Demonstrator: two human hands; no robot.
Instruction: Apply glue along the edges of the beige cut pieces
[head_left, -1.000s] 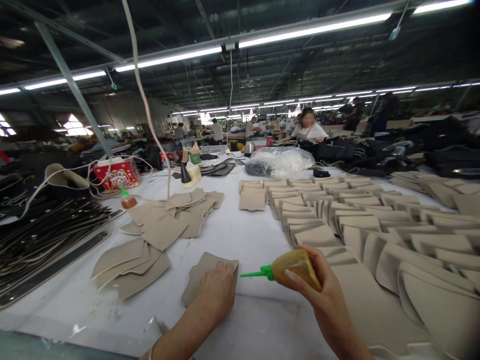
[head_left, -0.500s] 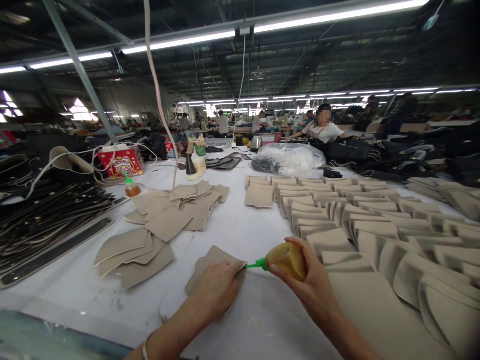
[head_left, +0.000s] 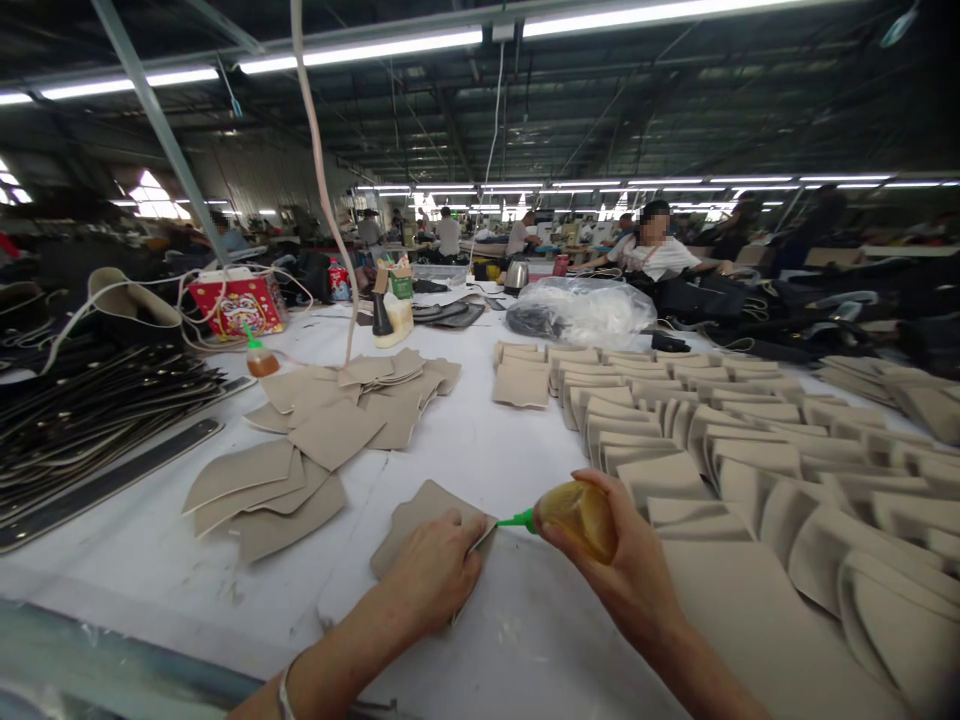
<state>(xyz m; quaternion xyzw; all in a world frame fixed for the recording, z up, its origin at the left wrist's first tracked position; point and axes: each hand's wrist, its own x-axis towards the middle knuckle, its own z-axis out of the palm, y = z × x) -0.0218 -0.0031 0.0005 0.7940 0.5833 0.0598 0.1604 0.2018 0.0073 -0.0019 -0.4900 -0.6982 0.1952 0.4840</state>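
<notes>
My left hand [head_left: 436, 570] lies on a beige cut piece [head_left: 417, 512] on the white table [head_left: 480, 440], fingers curled over its right edge and pressing it down. My right hand [head_left: 626, 570] is wrapped round a yellow glue bottle [head_left: 579, 514] with a green nozzle [head_left: 516, 520]. The nozzle tip points left and touches the piece's right edge, just beside my left fingertips.
Loose beige pieces [head_left: 300, 460] lie scattered to the left, and overlapping rows of them [head_left: 720, 450] cover the right. Black strips [head_left: 82, 420] are stacked at far left. A small orange bottle [head_left: 259, 358], a red box [head_left: 236, 305] and a plastic bag [head_left: 581, 312] stand further back. Other people work at distant tables.
My right hand has brought the bottle left until its nozzle reaches the piece's edge. My left hand has stayed on the piece. The view has tilted down a little.
</notes>
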